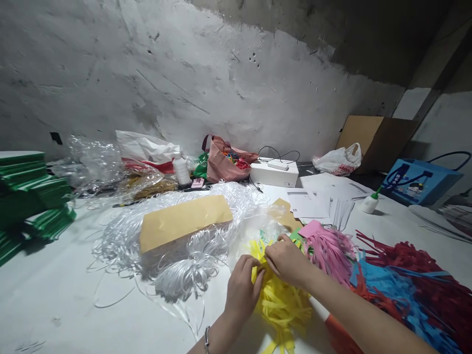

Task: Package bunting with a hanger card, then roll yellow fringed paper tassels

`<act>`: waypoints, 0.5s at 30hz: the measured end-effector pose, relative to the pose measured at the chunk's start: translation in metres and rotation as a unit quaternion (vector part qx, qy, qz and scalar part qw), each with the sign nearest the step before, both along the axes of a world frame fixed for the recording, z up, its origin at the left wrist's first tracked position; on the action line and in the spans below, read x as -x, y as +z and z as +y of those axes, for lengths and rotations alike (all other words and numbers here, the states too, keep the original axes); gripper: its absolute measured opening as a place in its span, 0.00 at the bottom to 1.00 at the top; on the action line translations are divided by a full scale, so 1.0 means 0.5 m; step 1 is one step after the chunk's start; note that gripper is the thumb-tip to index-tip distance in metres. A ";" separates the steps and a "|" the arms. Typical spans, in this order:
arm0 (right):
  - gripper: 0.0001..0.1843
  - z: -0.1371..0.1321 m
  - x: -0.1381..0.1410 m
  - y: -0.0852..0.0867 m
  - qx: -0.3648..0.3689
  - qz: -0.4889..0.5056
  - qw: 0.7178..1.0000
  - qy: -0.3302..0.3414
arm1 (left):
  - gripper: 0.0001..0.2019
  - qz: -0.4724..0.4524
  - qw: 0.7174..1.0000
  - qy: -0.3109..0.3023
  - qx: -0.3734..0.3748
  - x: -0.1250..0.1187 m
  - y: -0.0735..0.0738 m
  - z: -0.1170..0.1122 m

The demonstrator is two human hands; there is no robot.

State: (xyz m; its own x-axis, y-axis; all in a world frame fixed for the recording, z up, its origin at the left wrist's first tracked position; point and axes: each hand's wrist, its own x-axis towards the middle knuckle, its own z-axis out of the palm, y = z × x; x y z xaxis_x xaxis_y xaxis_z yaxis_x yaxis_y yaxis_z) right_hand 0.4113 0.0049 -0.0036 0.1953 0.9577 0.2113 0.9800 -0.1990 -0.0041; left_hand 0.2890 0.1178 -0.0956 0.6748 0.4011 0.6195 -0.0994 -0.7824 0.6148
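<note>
My left hand (241,290) and my right hand (285,260) meet at the top of a bundle of yellow fringed paper (282,305) lying on the white table (55,295). Both hands have their fingers pinched on the yellow strips near the bundle's upper end. The fringe spreads out towards me below the hands. A bracelet shows on my left wrist. Right behind my right hand lies a pink fringed bundle (328,248).
A heap of white plastic cord (184,250) with a tan envelope (184,221) on it lies left of the hands. Blue (391,290) and red (431,275) fringed paper lie at right. Green paper stacks (29,196), bags, a white box (275,172), glue bottle (369,202) and paper sheets sit farther back.
</note>
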 end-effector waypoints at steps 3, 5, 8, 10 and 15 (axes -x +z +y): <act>0.11 0.004 0.000 -0.003 -0.008 0.016 1.000 -0.023 | 0.06 0.013 0.999 0.006 0.033 -0.003 -0.001 -0.001; 0.11 0.010 -0.013 -0.008 -0.021 0.028 0.997 -0.066 | 0.06 0.018 0.998 0.006 0.053 -0.003 -0.001 -0.002; 0.10 0.020 -0.061 -0.019 -0.050 0.060 0.984 -0.163 | 0.05 0.023 0.996 0.007 0.087 -0.002 0.000 -0.005; 0.11 0.020 -0.112 -0.025 -0.071 0.092 0.966 -0.231 | 0.07 0.028 0.993 0.008 0.116 -0.002 0.003 -0.005; 0.12 -0.020 -0.246 -0.026 -0.145 0.159 0.908 -0.361 | 0.10 0.022 0.978 0.018 0.206 -0.006 0.017 0.005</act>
State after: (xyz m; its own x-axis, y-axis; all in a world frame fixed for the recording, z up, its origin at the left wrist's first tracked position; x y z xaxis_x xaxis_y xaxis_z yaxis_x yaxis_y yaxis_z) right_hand 0.5342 -0.0051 -0.0164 0.8444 0.4697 0.2575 0.5357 -0.7337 -0.4180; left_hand 0.2921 0.1203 -0.0873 0.6781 0.6349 0.3702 -0.0423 -0.4692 0.8821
